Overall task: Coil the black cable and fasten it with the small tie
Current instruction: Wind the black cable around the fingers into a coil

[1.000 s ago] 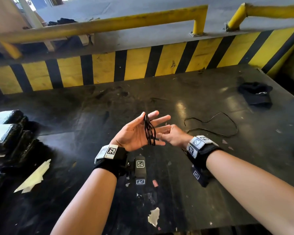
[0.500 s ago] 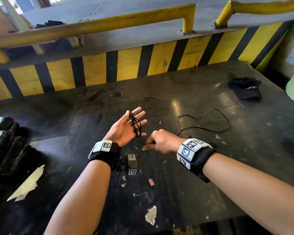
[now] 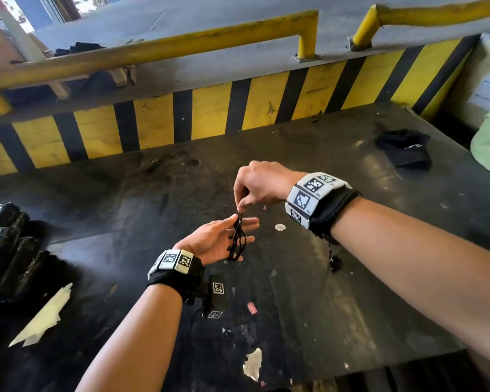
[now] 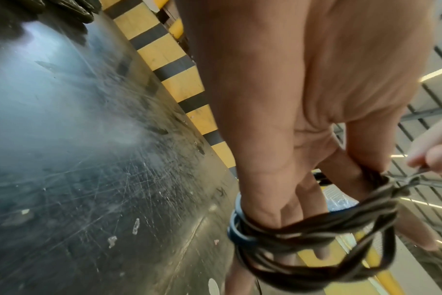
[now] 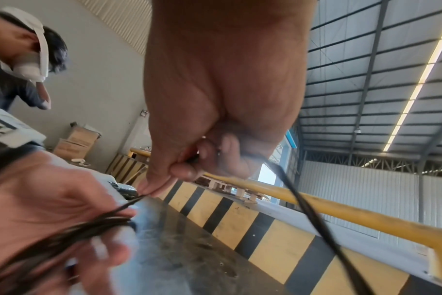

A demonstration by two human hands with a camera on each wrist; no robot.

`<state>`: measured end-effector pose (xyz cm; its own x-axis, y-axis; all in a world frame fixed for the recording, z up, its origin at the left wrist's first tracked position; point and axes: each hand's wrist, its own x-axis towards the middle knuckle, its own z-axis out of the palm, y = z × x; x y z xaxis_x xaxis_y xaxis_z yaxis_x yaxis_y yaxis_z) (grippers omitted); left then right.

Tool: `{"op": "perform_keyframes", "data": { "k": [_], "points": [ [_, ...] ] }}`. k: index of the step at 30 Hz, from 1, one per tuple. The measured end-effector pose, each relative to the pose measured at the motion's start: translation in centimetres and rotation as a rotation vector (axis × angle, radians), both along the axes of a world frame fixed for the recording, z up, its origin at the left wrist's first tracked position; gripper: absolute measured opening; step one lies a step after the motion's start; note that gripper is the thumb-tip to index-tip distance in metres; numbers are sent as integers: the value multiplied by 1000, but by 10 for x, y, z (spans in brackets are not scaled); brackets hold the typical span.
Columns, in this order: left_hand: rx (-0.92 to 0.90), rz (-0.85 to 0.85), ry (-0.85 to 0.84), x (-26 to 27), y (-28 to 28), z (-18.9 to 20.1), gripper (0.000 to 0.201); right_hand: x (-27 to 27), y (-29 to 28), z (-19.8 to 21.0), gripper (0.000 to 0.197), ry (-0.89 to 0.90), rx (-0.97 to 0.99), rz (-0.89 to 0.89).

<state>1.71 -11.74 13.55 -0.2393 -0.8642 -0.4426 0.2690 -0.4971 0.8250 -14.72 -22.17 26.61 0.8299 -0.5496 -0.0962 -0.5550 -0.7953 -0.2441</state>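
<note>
Your left hand [image 3: 212, 240] is palm-up over the dark scratched desk [image 3: 365, 278], fingers pretty much straight and spread, with the black cable [image 3: 237, 240] wound in a bunch of loops around them. From the left wrist view you can see the loops [image 4: 323, 245] sitting across the fingers near the knuckles, a bit messy and overlapping, not lying flat on anything. Your right hand [image 3: 259, 183] is just above the left one, fingers curled down, thumb and forefinger pinching a thin black strand right at the top of the coil. The right wrist view shows that pinch up close [image 5: 189, 165], and the strand runs from your fingertips straight down into the bundle on the left hand. Can't tell if that bit is the cable's loose end or the small tie, it's too thin and blurry. On the desk there's a black cloth [image 3: 405, 147] off to the far right, a torn scrap of pale paper [image 3: 44, 315] near the left, and the yellow-and-black striped barrier [image 3: 210, 111] along the back edge.
</note>
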Motion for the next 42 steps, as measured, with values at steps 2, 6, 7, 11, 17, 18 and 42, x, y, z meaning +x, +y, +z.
{"op": "perform_keyframes", "data": {
  "k": [2, 6, 7, 11, 17, 18, 42],
  "points": [
    [8, -41, 36, -2, 5, -2, 48, 3, -8, 5, 12, -21, -20, 4],
    [-16, -78, 144, -8, 12, 0, 47, 6, -20, 2, 15, -71, -16, -19],
    [-28, -82, 161, -10, 13, 3, 47, 7, -22, 1, 16, -94, 2, -29],
    [-58, -98, 178, -15, 13, 12, 48, 8, -28, -13, 15, -154, 99, -45],
    [-91, -124, 262, -17, 16, 20, 47, 1, -38, -39, 7, -265, 298, -74],
    [-101, -119, 280, -18, 16, 22, 47, -2, -38, -45, 8, -287, 353, -94],
    [-221, 312, 278, -3, -15, 7, 43, -17, 45, -126, 25, -121, 492, -94]
  ]
}}
